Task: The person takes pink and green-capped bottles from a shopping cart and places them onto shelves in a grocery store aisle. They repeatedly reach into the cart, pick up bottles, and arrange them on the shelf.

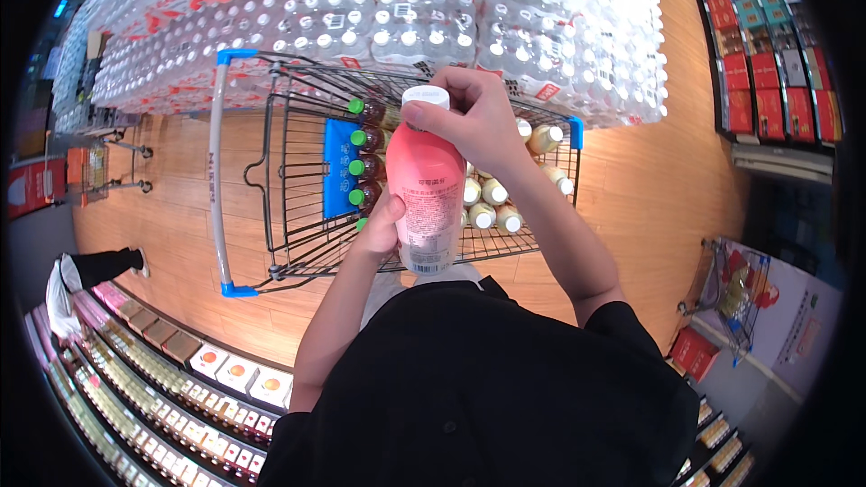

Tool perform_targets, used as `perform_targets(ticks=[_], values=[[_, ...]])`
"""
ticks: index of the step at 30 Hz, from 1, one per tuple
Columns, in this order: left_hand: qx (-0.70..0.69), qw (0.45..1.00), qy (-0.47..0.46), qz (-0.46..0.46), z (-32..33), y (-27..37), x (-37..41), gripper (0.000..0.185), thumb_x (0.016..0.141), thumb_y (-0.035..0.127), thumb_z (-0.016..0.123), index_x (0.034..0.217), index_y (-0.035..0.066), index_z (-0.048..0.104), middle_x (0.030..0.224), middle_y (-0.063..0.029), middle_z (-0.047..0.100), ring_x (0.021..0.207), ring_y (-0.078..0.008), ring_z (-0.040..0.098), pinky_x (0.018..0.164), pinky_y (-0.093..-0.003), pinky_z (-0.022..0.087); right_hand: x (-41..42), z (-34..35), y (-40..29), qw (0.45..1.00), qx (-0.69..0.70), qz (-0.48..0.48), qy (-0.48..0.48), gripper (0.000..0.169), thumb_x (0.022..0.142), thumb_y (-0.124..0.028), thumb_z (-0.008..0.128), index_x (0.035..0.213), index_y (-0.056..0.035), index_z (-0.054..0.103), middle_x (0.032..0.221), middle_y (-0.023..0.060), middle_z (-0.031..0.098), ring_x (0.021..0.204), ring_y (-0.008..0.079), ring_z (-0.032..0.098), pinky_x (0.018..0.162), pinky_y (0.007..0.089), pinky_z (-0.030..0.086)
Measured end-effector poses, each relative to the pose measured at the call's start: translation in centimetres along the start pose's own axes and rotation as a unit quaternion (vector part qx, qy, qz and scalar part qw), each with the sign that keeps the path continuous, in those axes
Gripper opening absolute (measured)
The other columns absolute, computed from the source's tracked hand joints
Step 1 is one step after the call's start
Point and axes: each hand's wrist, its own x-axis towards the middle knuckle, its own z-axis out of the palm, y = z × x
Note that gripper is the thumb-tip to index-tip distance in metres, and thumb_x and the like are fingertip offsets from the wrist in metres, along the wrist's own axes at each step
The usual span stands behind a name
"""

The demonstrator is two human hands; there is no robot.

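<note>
A large pink plastic bottle (426, 182) with a white cap (425, 97) stands upright between my hands, over a wire shopping cart (291, 149). My left hand (381, 226) grips the bottle's lower left side. My right hand (473, 118) is at the top, thumb on the cap's front and fingers curled behind it. In the cart, dark bottles with green caps (358, 168) stand in a row by a blue panel (339, 169). Pale bottles with whitish caps (495, 193) fill the other end; the pink bottle and my right arm hide some.
Stacked shrink-wrapped water bottles (406, 20) border the cart's far side. Shelves of drinks (169, 392) line the lower left, where a person (64, 291) stands. Another cart (737, 297) is at the right, one more (95, 166) at the left. Boxed goods (768, 74) fill an upper right shelf.
</note>
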Motion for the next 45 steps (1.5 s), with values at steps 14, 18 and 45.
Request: perform_targets(ticks=[14, 18, 45], values=[[0.462, 0.707, 0.476, 0.246, 8.6, 7.2, -20.8, 0.075, 0.063, 0.036, 0.098, 0.121, 0.002, 0.064, 0.098, -0.0156, 0.076, 0.088, -0.0329, 0.077, 0.077, -0.0410, 0.060, -10.8, 17.8, -2.1, 0.943, 0.243, -0.040, -0.225, 0.082, 0.076, -0.020, 0.089, 0.144, 0.0005, 0.048, 0.133, 0.0176, 0.063, 0.121, 0.0273, 0.066, 0.103, 0.0445, 0.056], [0.320, 0.831, 0.388, 0.237, 6.6, 4.5, -33.5, 0.095, 0.066, 0.033, 0.098, 0.143, 0.000, 0.052, 0.123, -0.0141, 0.069, 0.114, -0.0229, 0.068, 0.097, -0.0386, 0.054, -14.8, 26.3, -4.4, 0.856, 0.327, -0.024, -0.400, 0.086, 0.072, -0.037, 0.090, 0.139, -0.0041, 0.048, 0.122, 0.0223, 0.063, 0.111, 0.0363, 0.069, 0.091, 0.0470, 0.061], [0.083, 0.429, 0.737, 0.515, 17.2, -22.0, -80.5, 0.079, 0.071, 0.007, 0.091, 0.139, 0.001, 0.051, 0.125, -0.0096, 0.065, 0.112, -0.0195, 0.066, 0.098, -0.0368, 0.055, -64.7, 68.3, -6.9, 0.512, 0.232, -0.004, -0.827, 0.085, 0.084, -0.021, 0.086, 0.154, -0.0027, 0.042, 0.135, 0.0088, 0.061, 0.123, 0.0180, 0.061, 0.108, 0.0365, 0.049]])
